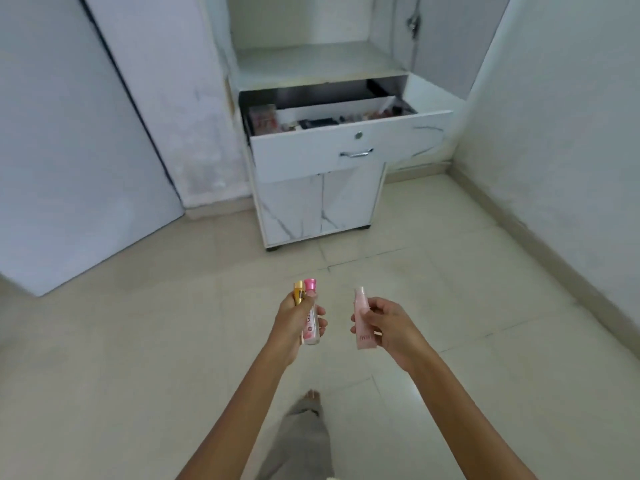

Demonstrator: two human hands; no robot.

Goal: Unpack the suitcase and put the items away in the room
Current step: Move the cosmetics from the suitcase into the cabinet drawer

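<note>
Left hand [298,320] grips two things together: a clear bottle with a pink cap [310,313] and a gold tube [298,294]. Right hand [382,327] pinches a pale pink tube [363,322]. All held over the tiled floor [138,341], well short of the cabinet's open drawer [346,150].

ahead of me a cabinet [317,206] stands on the floor [138,341], a door [69,150] to its left and a wall [571,116] to its right. its drawer [346,147] juts toward me under a shelf [318,64], with small items [311,123] inside. before it, my left hand [294,320] holds a bottle [309,329], my right hand [384,323] a tube [362,306].
</note>
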